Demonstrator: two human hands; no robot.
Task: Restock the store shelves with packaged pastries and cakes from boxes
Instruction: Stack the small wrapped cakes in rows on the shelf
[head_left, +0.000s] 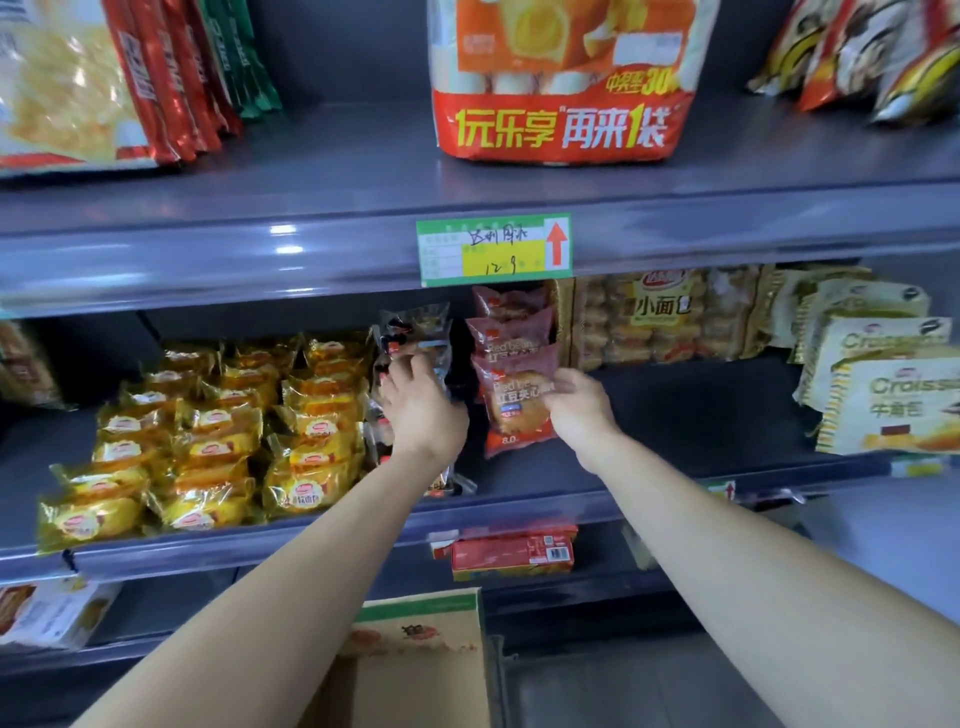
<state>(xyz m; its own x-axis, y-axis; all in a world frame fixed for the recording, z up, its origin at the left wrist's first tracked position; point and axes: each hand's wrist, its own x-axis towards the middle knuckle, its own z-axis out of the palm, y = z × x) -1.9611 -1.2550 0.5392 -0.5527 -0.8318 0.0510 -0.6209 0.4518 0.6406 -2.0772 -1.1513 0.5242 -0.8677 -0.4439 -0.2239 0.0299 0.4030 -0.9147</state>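
Middle shelf (675, 415): grey, part filled. Yellow bread packs (218, 441) crowd its left; croissant packs (883, 395) lean at the right; between them a bare stretch beside my right hand.

Box (415, 670): cardboard, flaps up, below the shelf between my forearms. Contents hidden from here.

Step in hand, as I judge it: fronting the centre rows while placing stock.

Red packs (511, 338): a standing row of red-bean buns, front one tilted toward me.

Clear packs (415, 332): dark-printed row just left of the red ones, upright.

Right hand (582, 410): closed on the front red pack (519, 410), fingers curled over its right edge.

Left hand (421, 405): fingers on the front clear pack; whether it grips or only presses, I cannot tell.

Next: seat the red pack upright against its row, square both fronts, then let go and reach down to the box. Thin wrappers, soft buns; light pressure only.
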